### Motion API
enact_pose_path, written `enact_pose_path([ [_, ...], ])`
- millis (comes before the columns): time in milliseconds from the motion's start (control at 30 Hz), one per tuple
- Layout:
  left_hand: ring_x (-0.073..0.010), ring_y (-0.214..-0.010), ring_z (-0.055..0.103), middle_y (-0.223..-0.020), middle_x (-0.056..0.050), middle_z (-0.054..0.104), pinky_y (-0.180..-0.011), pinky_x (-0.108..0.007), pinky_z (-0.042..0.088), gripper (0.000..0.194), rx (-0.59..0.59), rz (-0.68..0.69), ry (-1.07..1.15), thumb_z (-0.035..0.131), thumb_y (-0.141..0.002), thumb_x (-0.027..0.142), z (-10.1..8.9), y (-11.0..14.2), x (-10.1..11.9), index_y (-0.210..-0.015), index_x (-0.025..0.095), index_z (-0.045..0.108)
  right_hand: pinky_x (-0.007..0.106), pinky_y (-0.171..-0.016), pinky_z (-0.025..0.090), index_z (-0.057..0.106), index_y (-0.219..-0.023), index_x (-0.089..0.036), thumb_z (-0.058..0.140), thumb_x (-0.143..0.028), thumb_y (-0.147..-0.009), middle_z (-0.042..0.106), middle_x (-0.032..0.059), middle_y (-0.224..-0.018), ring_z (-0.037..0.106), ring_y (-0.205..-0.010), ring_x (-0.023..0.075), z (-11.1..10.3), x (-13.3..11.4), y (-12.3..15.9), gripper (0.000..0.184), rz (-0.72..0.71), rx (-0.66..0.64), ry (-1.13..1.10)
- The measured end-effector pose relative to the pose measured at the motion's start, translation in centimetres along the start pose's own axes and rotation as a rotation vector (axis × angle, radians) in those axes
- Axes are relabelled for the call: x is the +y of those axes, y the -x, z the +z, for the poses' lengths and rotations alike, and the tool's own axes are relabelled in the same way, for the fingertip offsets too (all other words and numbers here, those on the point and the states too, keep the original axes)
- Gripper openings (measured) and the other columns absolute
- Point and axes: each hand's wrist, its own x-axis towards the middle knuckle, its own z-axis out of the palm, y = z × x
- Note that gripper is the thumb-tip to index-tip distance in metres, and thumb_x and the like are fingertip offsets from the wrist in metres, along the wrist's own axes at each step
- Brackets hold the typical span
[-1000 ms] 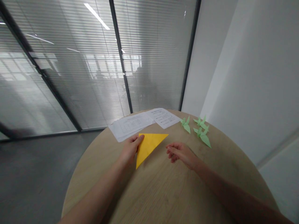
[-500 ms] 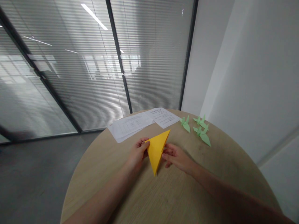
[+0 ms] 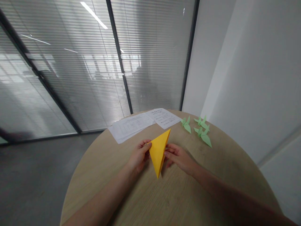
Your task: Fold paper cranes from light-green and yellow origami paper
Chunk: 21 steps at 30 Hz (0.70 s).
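Note:
A yellow sheet of origami paper (image 3: 158, 150), folded into a triangle, is held above the table between my hands. My left hand (image 3: 141, 155) pinches its left corner, thumb on the front face and fingers behind. On the right, my right hand (image 3: 176, 157) has its curled fingertips at the layered right edge of the paper, around the middle of that edge; some of those fingertips are hidden behind it. One point of the triangle aims up and to the right, another down toward me.
Three light green paper cranes (image 3: 204, 136) stand at the back right of the round wooden table (image 3: 145, 204). Printed sheets (image 3: 131, 125) lie overlapping along the far edge. Beyond are a glass partition with blinds (image 3: 94, 78) and a white wall (image 3: 258, 78) at right.
The yellow paper has turned slightly, its lower point shifting a little to the right and more of its layered right edge showing. Both hands keep nearly the same places.

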Motion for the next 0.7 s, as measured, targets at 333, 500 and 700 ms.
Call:
enact_pose_path([
  [333, -0.0113, -0.065, 0.064, -0.082, 0.0, 0.07, -0.058, -0.02, 0.047, 0.033, -0.001, 0.012, -0.015, 0.086, -0.073, 0.027, 0.1, 0.3, 0.1, -0.096, 0.018, 0.065, 0.025, -0.058, 0.06, 0.062, -0.125, -0.024, 0.078, -0.042, -0.082, 0.075, 0.0094, -0.112, 0.075, -0.087, 0.0214, 0.3, -0.8, 0.2, 0.05, 0.067, 0.008, -0.019],
  [500, -0.0116, -0.066, 0.062, -0.081, 0.001, 0.069, -0.059, -0.021, 0.045, 0.043, -0.025, 0.029, -0.066, 0.09, -0.067, 0.035, 0.4, 0.4, -0.4, -0.097, 0.018, 0.064, 0.025, -0.058, 0.062, 0.062, -0.127, -0.024, 0.074, -0.038, -0.083, 0.072, 0.011, -0.126, 0.074, -0.099, 0.0248, 0.6, -1.1, 0.3, 0.047, 0.101, 0.024, -0.007],
  [700, -0.0124, -0.071, 0.062, -0.084, 0.0, 0.069, -0.064, -0.023, 0.046, 0.04, -0.063, 0.022, -0.114, 0.089, -0.069, 0.038, 0.5, 0.4, -0.6, -0.094, 0.018, 0.066, 0.029, -0.059, 0.063, 0.065, -0.123, -0.022, 0.071, -0.037, -0.084, 0.074, 0.0104, -0.12, 0.076, -0.088, 0.023, 0.9, -0.5, 0.2, 0.042, 0.131, 0.054, 0.006],
])
